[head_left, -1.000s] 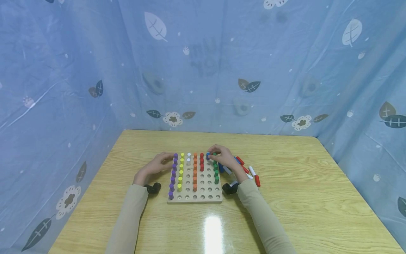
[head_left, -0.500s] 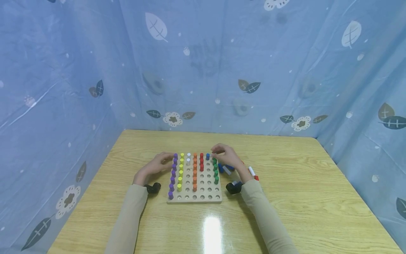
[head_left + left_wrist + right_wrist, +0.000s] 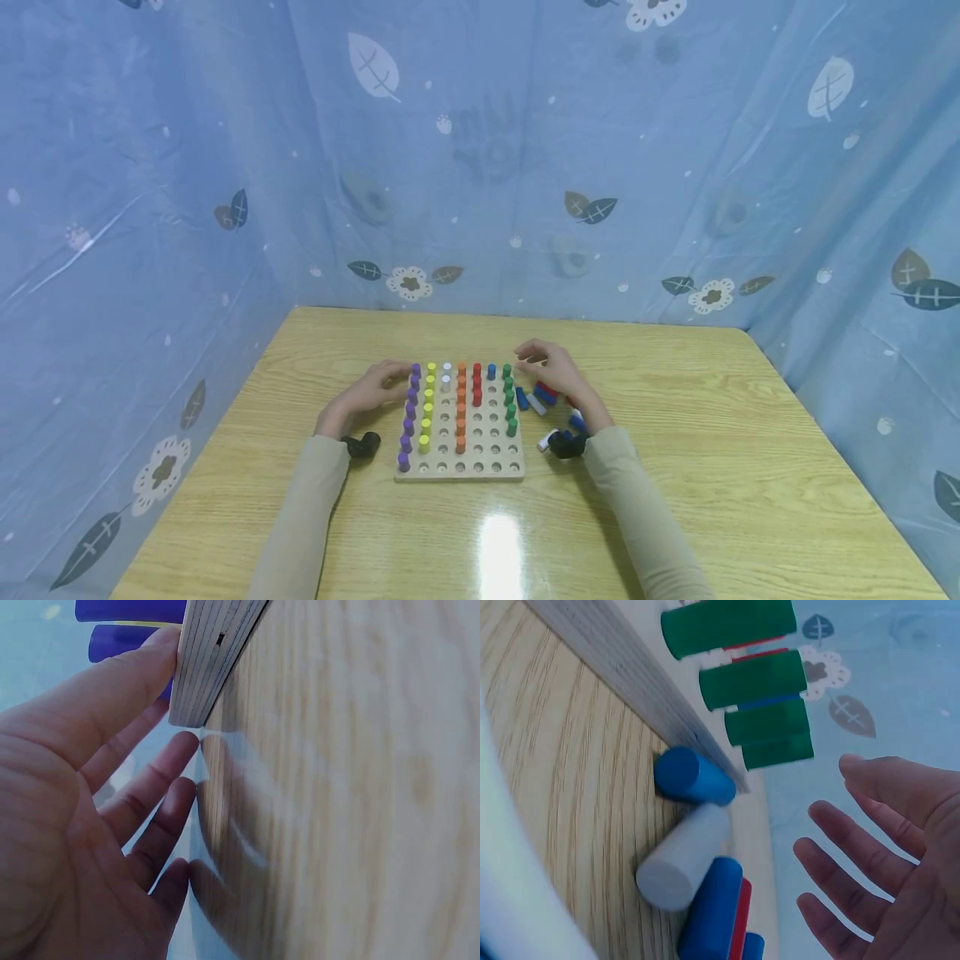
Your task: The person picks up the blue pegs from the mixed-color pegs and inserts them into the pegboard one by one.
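Observation:
A wooden pegboard [image 3: 468,459] lies on the table with columns of upright pegs. My left hand [image 3: 371,390] rests at its far left corner, beside the purple pegs [image 3: 410,412]. In the left wrist view, the left thumb touches the board's edge [image 3: 214,667] near the purple pegs, and the other fingers extend loosely. Just past the far right corner hovers my right hand [image 3: 551,367], fingers relaxed and holding nothing. Nearest it stand the green pegs [image 3: 754,679]. One blue peg [image 3: 492,372] stands at the far end of its column, between the red pegs [image 3: 477,383] and the green.
Right of the board lie loose pegs, among them a blue peg [image 3: 694,776] and a white peg [image 3: 682,859]; some hide under the right arm. Yellow pegs [image 3: 427,411], orange pegs [image 3: 461,411] and two white pegs [image 3: 446,383] stand in the board. A patterned curtain [image 3: 480,167] hangs behind.
My right hand has let go of the blue peg, which stays upright in the board, and has moved right past the green column. The left hand has stayed in place.

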Demonstrator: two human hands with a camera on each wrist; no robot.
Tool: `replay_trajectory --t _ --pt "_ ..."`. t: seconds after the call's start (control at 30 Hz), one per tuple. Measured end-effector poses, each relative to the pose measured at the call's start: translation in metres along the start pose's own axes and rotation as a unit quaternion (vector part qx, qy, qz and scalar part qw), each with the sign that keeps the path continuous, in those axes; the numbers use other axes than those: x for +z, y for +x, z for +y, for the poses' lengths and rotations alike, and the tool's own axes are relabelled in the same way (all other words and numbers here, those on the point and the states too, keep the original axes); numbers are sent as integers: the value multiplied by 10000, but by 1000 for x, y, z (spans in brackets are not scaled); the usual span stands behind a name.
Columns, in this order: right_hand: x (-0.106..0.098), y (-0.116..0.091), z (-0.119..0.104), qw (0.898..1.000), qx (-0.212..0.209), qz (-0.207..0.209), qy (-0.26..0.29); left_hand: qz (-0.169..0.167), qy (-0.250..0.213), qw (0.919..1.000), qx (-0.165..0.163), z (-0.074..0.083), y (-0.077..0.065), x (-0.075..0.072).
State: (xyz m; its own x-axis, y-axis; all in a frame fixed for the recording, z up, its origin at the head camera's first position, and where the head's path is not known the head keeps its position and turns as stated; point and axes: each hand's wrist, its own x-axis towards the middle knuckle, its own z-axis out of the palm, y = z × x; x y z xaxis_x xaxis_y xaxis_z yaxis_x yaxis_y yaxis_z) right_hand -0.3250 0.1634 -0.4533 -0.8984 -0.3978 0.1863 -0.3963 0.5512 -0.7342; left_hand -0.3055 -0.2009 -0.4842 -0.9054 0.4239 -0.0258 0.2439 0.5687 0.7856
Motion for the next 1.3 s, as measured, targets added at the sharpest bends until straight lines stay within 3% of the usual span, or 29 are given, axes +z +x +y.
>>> replay_trajectory --t 0.53,0.73,1.3 --pt "-19 -16 18 9997 260 15 4 24 13 10000 -31 1 -2 1" --pt "-26 -22 24 9992 308 -29 -250 53 -47 10000 -15 -1 0 2" --pt "-43 -35 36 9952 200 -652 -707 80 -111 9998 -174 1 -2 2"
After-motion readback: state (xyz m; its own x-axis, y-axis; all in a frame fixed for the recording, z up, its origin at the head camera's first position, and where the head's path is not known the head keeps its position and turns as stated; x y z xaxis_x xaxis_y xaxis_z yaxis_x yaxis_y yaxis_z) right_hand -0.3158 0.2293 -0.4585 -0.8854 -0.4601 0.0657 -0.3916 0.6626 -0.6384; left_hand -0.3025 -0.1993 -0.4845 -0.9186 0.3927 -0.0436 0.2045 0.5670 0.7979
